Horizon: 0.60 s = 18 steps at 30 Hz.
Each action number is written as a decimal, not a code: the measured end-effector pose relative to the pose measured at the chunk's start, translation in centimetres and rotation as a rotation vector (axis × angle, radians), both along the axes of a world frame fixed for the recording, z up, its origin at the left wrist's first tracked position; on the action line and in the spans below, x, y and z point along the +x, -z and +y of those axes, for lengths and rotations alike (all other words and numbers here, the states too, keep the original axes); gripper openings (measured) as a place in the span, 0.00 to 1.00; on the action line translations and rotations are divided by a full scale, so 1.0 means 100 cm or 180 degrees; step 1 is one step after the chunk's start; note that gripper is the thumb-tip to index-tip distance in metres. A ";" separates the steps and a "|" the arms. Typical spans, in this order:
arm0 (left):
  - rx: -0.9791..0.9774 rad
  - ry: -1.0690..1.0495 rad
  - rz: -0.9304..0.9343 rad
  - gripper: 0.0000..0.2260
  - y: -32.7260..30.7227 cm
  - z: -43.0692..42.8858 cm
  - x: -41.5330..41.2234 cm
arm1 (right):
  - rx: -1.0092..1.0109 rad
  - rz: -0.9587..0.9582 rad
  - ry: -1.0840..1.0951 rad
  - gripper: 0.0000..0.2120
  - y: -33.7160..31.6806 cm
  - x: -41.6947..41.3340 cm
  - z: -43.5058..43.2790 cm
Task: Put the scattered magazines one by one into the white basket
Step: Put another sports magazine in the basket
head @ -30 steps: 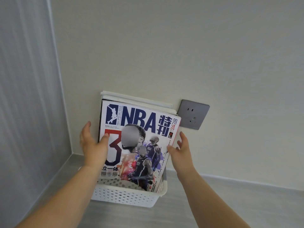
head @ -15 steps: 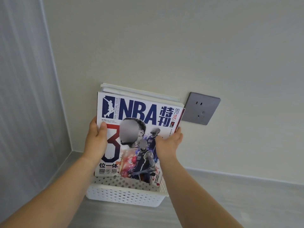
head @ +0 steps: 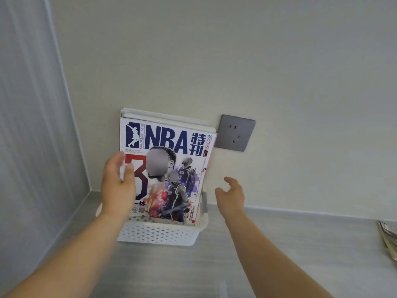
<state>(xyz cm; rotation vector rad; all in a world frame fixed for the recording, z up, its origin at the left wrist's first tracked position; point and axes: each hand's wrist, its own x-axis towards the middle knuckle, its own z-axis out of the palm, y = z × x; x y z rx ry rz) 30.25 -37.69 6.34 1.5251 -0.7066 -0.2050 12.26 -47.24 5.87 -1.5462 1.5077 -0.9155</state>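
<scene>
Fingers (head: 117, 166) touch the upright NBA magazine (head: 169, 164) in the white basket (head: 159, 234).

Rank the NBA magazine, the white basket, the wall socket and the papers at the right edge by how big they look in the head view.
1. NBA magazine
2. white basket, partly hidden by the magazine
3. wall socket
Unranked: papers, cut off by the frame edge, so their size cannot be told.

A single head-worn camera looks forward and down into a wall corner, close above the counter (head: 279, 254). The white basket (head: 159, 234) sits centre frame, both forearms reaching in from the lower edge.
</scene>
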 end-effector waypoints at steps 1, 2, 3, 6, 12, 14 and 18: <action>0.0006 0.0223 -0.0130 0.12 -0.004 0.009 -0.016 | -0.0058 -0.0086 -0.0026 0.20 -0.003 -0.013 0.005; 0.0068 0.0471 -0.0249 0.10 -0.008 0.017 -0.034 | -0.0116 -0.0167 -0.0066 0.18 -0.006 -0.027 0.011; 0.0160 0.0686 -0.0362 0.11 -0.012 0.023 -0.052 | -0.0158 -0.0209 -0.0117 0.17 -0.009 -0.044 0.018; 0.0286 0.1103 -0.0488 0.12 -0.014 0.035 -0.109 | -0.0165 -0.0201 -0.0235 0.16 -0.016 -0.096 0.037; 0.0689 0.1938 -0.0473 0.22 0.010 0.062 -0.241 | -0.0408 -0.0077 0.0006 0.12 0.003 -0.258 0.069; 0.1001 0.2327 -0.0516 0.26 0.032 0.072 -0.293 | -0.0360 0.0171 0.0195 0.12 0.021 -0.332 0.083; 0.1363 0.2667 -0.0459 0.32 0.059 0.074 -0.395 | -0.0129 0.0647 0.0789 0.14 0.050 -0.481 0.104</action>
